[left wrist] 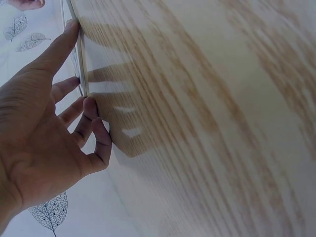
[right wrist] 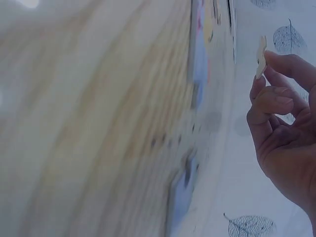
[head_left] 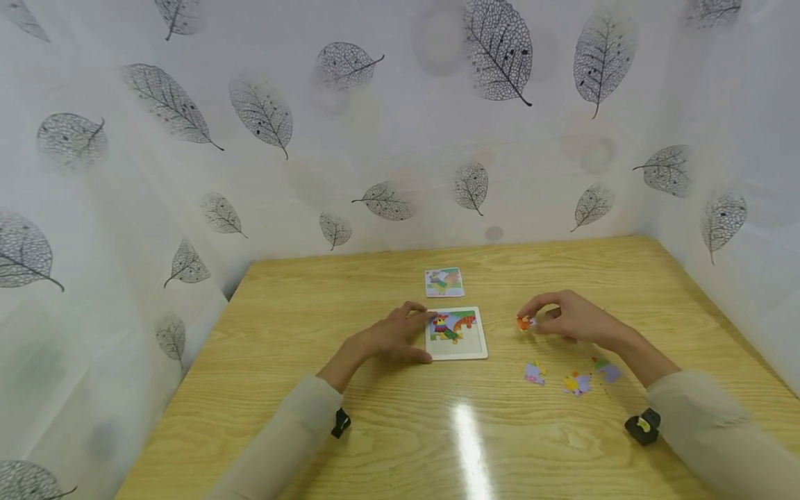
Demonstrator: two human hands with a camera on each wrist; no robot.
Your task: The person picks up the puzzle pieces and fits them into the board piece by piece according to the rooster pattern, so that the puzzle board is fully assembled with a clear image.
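While the right hand (head_left: 575,321) pinches an orange jigsaw piece (head_left: 523,323) above the wooden table (head_left: 375,444), right of the white-rimmed puzzle tray (head_left: 469,348), the left hand (head_left: 400,335) grasps nothing – its thumb and fingers rest, extended, against the tray's left edge. A partly assembled rooster picture (head_left: 446,332) lies inside; behind is a rooster card (head_left: 444,283), and loose pieces (head_left: 535,373) lie nearer than the right hand.

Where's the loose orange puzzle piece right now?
In the head view, the orange puzzle piece is pinched in the right hand, above the table, right of the white puzzle tray.
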